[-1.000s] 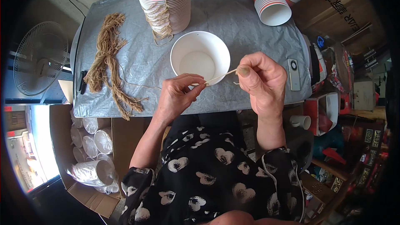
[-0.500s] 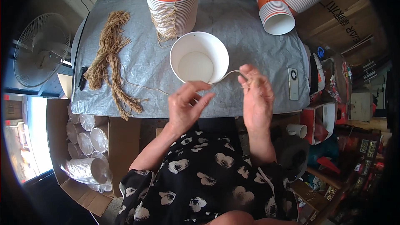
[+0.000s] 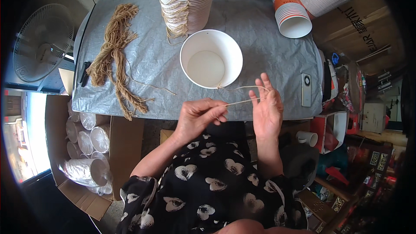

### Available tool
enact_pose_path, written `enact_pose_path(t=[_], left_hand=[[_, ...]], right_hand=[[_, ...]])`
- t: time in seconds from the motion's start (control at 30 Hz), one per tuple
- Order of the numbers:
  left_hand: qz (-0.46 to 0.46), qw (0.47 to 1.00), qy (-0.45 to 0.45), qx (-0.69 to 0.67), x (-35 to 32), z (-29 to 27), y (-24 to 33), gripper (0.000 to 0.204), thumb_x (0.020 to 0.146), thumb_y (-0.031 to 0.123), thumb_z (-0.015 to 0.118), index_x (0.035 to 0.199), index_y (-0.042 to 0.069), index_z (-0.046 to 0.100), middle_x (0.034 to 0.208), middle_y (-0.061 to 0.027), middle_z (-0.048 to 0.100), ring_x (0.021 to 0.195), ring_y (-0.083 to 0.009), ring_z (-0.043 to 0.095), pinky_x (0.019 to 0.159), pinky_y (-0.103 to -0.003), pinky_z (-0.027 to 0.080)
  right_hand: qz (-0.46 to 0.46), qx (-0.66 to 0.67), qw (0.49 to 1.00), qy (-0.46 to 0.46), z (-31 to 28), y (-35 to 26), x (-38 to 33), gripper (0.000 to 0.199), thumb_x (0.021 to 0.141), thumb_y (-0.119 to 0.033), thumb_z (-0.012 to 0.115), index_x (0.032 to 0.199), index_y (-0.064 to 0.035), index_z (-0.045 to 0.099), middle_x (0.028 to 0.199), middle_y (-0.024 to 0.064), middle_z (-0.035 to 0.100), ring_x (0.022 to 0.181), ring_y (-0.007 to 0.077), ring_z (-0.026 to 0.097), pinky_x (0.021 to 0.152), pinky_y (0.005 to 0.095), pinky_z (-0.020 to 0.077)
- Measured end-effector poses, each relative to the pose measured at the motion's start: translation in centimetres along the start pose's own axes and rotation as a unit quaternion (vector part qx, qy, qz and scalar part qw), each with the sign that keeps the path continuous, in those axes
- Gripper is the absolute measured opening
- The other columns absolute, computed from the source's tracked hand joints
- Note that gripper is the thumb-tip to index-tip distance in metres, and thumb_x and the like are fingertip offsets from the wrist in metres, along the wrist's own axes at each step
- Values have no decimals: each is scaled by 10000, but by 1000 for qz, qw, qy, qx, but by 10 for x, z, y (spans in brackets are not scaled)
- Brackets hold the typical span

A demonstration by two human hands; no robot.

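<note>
A white paper bucket (image 3: 234, 54) stands with its mouth toward me in the middle of the table, a small hole in its far rim. From its near rim a thin piece of twine (image 3: 240, 88) runs right to my right hand (image 3: 268, 108), then doubles back to my left hand. My left hand (image 3: 201, 115) is closed, pinching the twine between thumb and fingers just in front of the bucket. The right hand holds the bend of the twine near its thumb and forefinger, other fingers stretched upward. A bundle of brown twine (image 3: 115, 45) lies at the left.
Behind the bucket rises a stack of orange-and-white buckets (image 3: 197, 11) with twine strands hanging down its side. More stacked cups (image 3: 294, 19) lie at the far right. A phone (image 3: 306, 90) rests near the right edge. Left of me is a cardboard box (image 3: 125, 151) of wrapped cups.
My left hand has left the bucket's rim, come toward me and pinched the twine. Twine now loops round at my right hand, which has dropped slightly. The view has shifted a little.
</note>
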State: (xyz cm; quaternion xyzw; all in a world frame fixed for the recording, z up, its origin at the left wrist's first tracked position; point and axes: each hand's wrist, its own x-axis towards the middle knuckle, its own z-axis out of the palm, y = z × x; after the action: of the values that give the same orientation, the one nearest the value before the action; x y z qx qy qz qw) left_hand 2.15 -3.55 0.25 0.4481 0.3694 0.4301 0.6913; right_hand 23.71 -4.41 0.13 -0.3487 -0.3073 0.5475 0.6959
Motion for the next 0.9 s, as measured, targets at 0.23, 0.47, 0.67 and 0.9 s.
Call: enact_pose_path(t=[0.23,0.47,0.67,0.9], left_hand=[[102,974,76,186,2,-31,-11,119,928,76,758,1027,14,779,898,-51,722,781,-93,693,655,-220,543],[82,977,126,152,5,-32,-12,63,896,41,785,922,9,738,862,-19,720,788,-76,687,723,-232,558],[145,947,94,272,10,-28,-3,64,862,28,802,910,18,761,882,-69,740,780,-115,709,697,-258,582],[156,945,24,285,14,-15,6,104,874,38,787,979,44,788,897,-80,745,775,-149,719,685,-281,589]], right_hand=[[99,111,989,4,-23,14,-1,176,1053,-239,592,1141,-130,700,1368,53,594,1102,138,572,939,348,449],[153,164,974,23,-31,22,8,150,1037,-239,621,1028,-103,686,1205,46,622,948,118,581,803,318,466],[-161,-471,866,45,16,18,-7,371,992,-118,662,1316,38,572,1116,74,660,802,101,570,709,243,495],[96,-362,916,-142,29,24,-15,303,1037,-157,619,1276,27,604,946,79,704,791,118,636,724,280,524]])
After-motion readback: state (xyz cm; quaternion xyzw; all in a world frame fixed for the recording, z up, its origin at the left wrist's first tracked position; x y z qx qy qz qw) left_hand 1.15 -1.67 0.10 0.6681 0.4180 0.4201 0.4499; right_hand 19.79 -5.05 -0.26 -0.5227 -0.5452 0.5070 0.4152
